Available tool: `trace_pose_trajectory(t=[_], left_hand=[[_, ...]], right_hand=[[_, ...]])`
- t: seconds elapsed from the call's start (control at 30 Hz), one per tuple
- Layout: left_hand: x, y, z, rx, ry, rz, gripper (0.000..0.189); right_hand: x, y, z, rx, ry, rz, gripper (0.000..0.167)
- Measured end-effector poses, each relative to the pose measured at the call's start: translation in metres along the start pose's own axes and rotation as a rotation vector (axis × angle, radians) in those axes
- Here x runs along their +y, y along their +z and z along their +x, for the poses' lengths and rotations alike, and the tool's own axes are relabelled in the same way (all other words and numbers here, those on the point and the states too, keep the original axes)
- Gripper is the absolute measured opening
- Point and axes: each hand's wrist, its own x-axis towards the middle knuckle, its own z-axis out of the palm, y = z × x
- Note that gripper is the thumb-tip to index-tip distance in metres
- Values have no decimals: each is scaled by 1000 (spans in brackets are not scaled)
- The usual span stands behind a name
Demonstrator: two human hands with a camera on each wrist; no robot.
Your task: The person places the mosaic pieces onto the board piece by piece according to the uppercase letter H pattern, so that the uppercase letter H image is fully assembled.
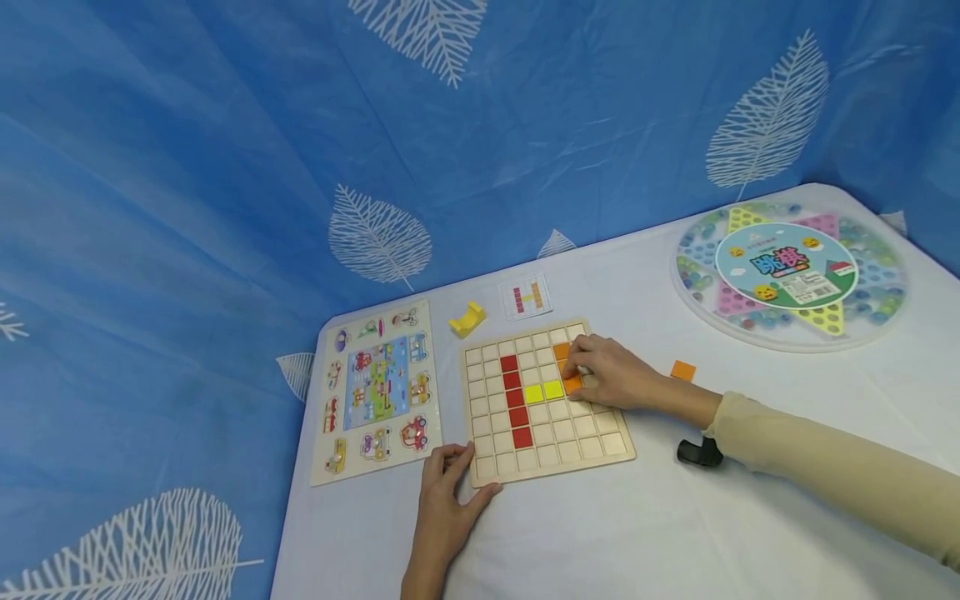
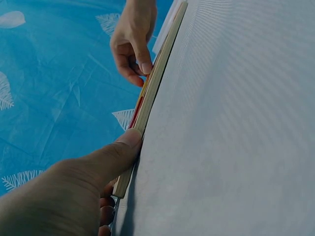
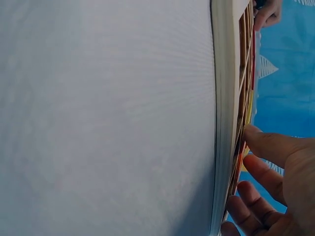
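A square wooden grid board (image 1: pixel 570 454) lies on the table, with red tiles (image 1: pixel 517 416) in one column, two yellow tiles (image 1: pixel 533 393) beside it and orange tiles (image 1: pixel 562 351) at the right. My left hand (image 1: pixel 444 508) holds the board's near left corner, thumb (image 2: pixel 129 138) on the near edge and fingers round the side. My right hand (image 1: pixel 618 375) is over the orange column, thumb and index finger pinching an orange tile (image 1: pixel 572 384) at the board's surface. In the right wrist view, the thumb (image 3: pixel 268 142) touches the board; its other fingers are loosely bent.
One loose orange tile (image 1: pixel 682 371) lies right of the board, near a black object (image 1: pixel 699 453) by the right sleeve. Behind are a pattern card (image 1: pixel 525 297) and a yellow holder (image 1: pixel 467 319). A vehicle puzzle (image 1: pixel 375 392) lies left, a round marble game (image 1: pixel 791 275) far right.
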Motion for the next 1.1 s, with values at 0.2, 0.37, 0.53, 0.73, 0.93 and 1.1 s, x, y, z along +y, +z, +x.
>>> trace_pose_trajectory(t=[0.2, 0.37, 0.53, 0.73, 0.93, 1.1], left_hand=[[0, 1, 0, -15, -17, -8, 68], [0, 3, 0, -25, -32, -13, 68], [0, 3, 0, -22, -30, -16, 68], [-2, 4, 0, -16, -22, -18, 68], [-2, 3, -1, -4, -10, -24, 67], [-2, 5, 0, 4, -2, -29, 66]], right_hand=[[3, 0, -3, -6, -15, 8, 20], [11, -13, -13, -14, -24, 38, 19], [31, -37, -34, 14, -5, 34, 20], [61, -66, -65, 73, -16, -3, 20], [80, -77, -87, 81, 16, -40, 25], [86, -78, -95, 67, 0, -27, 30]])
